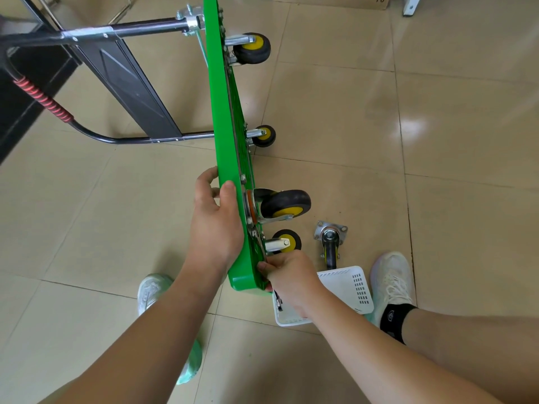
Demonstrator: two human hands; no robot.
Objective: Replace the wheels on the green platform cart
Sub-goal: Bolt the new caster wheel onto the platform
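The green plastic platform cart (224, 118) stands tipped on its long edge on the beige tiled floor (437, 141), underside facing right, w/ the black metal folding handle (87, 33) sticking out to the left; a red coiled grip (43, 100) is wound on its bend.

Four black rubber wheels w/ yellow hubs are on the underside: far top wheel (252, 48), a smaller-looking one in the middle (264, 136), a big swivel wheel (285, 204) near the hands and one more below it (287, 241).

The left hand (215, 220) is closed on the upper edge of the platform, thumb on the rim and fingers wrapped over the top side. The right hand (288, 278) grips the near lower corner of the platform, fingers curled on the edge; what is under the palm I cannot tell.

A loose caster w/ grey metal mounting plate (331, 240) lies on the floor just beside the cart, plate pointing away from the person. Near it, partly under the right wrist, sits a white perforated plastic basket (355, 290). Two light sneakers, left (151, 290) and right (392, 282), stand on both sides of it.
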